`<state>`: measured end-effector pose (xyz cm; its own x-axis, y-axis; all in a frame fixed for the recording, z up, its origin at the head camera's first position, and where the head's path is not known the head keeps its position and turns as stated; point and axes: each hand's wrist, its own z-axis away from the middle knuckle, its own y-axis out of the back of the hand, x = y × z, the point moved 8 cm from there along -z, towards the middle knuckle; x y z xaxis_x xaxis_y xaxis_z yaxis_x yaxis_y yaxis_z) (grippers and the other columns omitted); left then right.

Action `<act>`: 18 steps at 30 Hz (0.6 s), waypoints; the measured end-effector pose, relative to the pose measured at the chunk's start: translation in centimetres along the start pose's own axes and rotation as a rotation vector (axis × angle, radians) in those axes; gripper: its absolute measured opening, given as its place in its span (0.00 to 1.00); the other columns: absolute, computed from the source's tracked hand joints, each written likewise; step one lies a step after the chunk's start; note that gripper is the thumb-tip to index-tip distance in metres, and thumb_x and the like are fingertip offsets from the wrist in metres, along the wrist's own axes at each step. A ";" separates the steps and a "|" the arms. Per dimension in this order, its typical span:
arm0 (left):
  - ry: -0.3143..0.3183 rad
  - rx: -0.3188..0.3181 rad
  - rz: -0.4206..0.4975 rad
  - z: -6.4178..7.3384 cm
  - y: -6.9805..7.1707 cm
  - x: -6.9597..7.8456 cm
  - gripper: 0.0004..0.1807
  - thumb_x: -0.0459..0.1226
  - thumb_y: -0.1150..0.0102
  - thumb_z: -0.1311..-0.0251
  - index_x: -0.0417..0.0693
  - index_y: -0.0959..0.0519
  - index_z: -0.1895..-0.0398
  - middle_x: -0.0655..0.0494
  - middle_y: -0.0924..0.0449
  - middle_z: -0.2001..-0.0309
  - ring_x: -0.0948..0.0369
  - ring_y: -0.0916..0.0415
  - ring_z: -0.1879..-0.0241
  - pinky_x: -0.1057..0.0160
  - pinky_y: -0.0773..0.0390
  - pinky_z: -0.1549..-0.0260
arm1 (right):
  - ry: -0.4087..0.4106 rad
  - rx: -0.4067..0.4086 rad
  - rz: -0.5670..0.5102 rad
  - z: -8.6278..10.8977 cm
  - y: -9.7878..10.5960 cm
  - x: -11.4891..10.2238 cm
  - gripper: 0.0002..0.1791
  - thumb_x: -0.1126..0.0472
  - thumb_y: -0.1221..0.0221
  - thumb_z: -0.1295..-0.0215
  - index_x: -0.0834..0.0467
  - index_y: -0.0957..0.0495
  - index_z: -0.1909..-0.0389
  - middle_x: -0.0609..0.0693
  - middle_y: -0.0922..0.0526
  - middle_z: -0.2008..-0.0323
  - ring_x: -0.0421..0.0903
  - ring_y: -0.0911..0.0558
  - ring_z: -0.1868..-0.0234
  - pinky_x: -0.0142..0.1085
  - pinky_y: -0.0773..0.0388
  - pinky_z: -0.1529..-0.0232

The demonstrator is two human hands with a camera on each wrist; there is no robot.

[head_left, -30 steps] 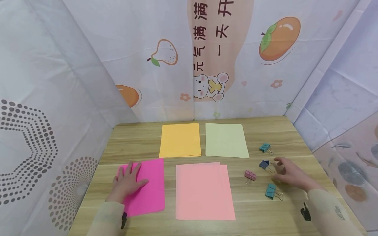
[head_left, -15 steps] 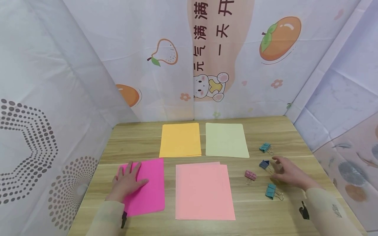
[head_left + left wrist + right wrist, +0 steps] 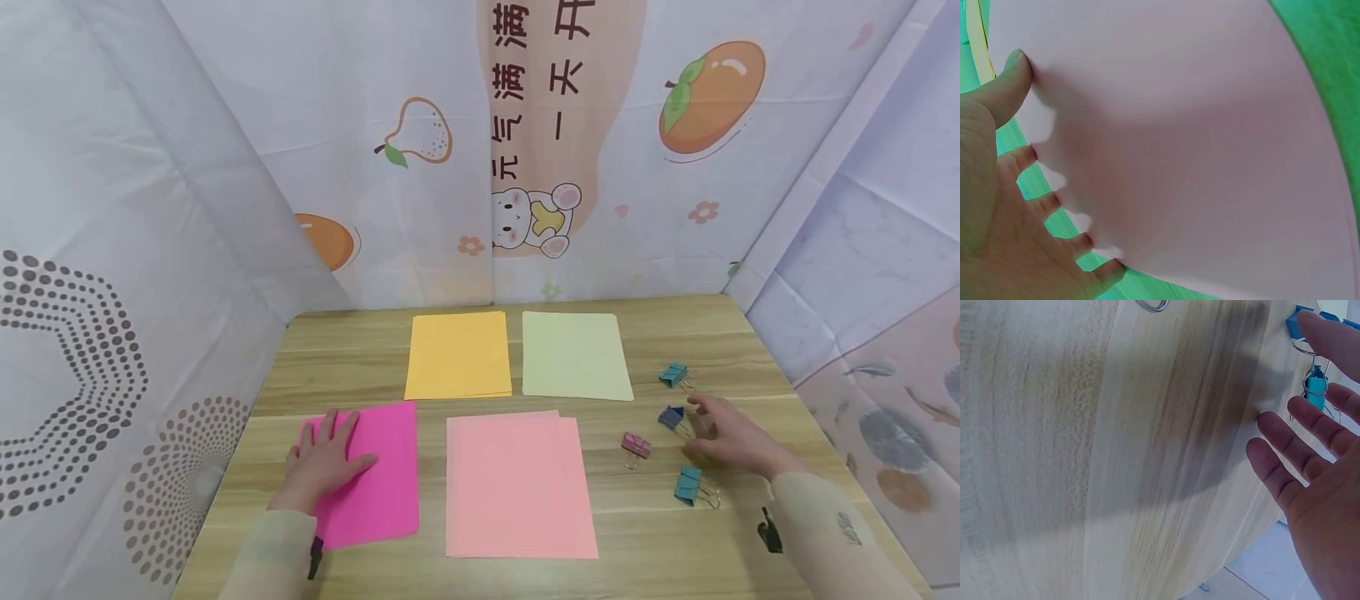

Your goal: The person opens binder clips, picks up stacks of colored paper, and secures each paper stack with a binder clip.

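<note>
With fingers spread, my left hand rests on a stack of magenta paper at the left of the table. The left wrist view has its fingertips on the sheet, which looks pale there. At the right, my right hand is beside a dark blue binder clip, thumb and fingers parted around its wire handles. Whether it touches the wires I cannot tell. In the right wrist view its fingers are extended, near a blue clip and a teal clip.
Around the right hand lie a far teal binder clip, a near teal binder clip and a pink binder clip. Pink paper lies at centre, with yellow paper and pale green paper behind. Printed curtains enclose the table.
My right hand has shifted slightly left, closer to the dark blue binder clip. The left hand and the papers have stayed in place.
</note>
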<state>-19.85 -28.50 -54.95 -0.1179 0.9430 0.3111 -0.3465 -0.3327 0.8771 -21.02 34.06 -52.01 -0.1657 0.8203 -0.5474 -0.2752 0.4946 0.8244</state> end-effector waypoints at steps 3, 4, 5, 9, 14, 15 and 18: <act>0.005 0.001 -0.005 0.1 0.0 0.0 0.54 0.64 0.41 0.38 0.47 0.50 0.18 0.31 0.63 0.21 0.22 0.70 0.26 0.18 0.56 0.39 | 0.009 0.002 0.006 -0.2 0.0 0.0 0.44 0.56 0.27 0.42 0.75 0.38 0.34 0.75 0.27 0.43 0.71 0.23 0.46 0.63 0.22 0.50; 0.008 0.001 -0.007 0.1 0.0 -0.1 0.54 0.64 0.41 0.38 0.47 0.50 0.18 0.31 0.63 0.21 0.22 0.70 0.26 0.18 0.56 0.39 | 0.009 0.004 0.009 -0.2 0.0 0.0 0.44 0.56 0.26 0.42 0.75 0.37 0.34 0.75 0.27 0.43 0.71 0.23 0.46 0.63 0.22 0.49; 0.010 0.000 -0.008 0.1 0.0 -0.1 0.54 0.64 0.41 0.38 0.47 0.50 0.18 0.31 0.63 0.21 0.23 0.70 0.26 0.18 0.56 0.39 | 0.009 0.006 0.013 -0.2 0.0 0.0 0.44 0.56 0.26 0.42 0.74 0.37 0.34 0.74 0.26 0.43 0.70 0.23 0.46 0.63 0.22 0.49; 0.012 0.000 -0.008 0.0 0.0 -0.1 0.54 0.65 0.41 0.38 0.47 0.50 0.18 0.31 0.63 0.21 0.22 0.70 0.26 0.18 0.56 0.39 | 0.013 0.003 0.028 -0.3 -0.1 -0.1 0.43 0.56 0.26 0.43 0.74 0.36 0.35 0.74 0.25 0.44 0.70 0.23 0.46 0.64 0.23 0.49; 0.005 -0.002 -0.011 -0.2 -0.2 -0.2 0.55 0.65 0.42 0.38 0.47 0.50 0.18 0.31 0.64 0.21 0.22 0.70 0.27 0.18 0.56 0.39 | -0.002 -0.009 0.036 -0.4 -0.3 0.0 0.43 0.56 0.27 0.42 0.74 0.36 0.35 0.74 0.25 0.44 0.70 0.23 0.45 0.64 0.23 0.48; 0.002 0.000 -0.012 -0.2 -0.2 -0.2 0.55 0.66 0.42 0.38 0.47 0.50 0.18 0.31 0.64 0.21 0.22 0.70 0.27 0.17 0.56 0.39 | -0.003 -0.010 0.037 -0.4 -0.3 0.0 0.43 0.56 0.27 0.42 0.74 0.36 0.35 0.74 0.25 0.44 0.71 0.23 0.45 0.64 0.23 0.48; -0.006 0.004 -0.014 -0.3 -0.2 -0.3 0.55 0.67 0.42 0.39 0.48 0.50 0.18 0.31 0.64 0.21 0.22 0.70 0.27 0.17 0.56 0.39 | -0.004 -0.010 0.042 -0.4 -0.3 -0.1 0.42 0.56 0.26 0.43 0.74 0.35 0.36 0.74 0.25 0.43 0.71 0.23 0.45 0.65 0.24 0.48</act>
<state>-20.05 -28.68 -55.34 -0.1078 0.9475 0.3010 -0.3442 -0.3196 0.8828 -21.27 33.75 -52.30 -0.1737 0.8413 -0.5119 -0.2776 0.4569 0.8451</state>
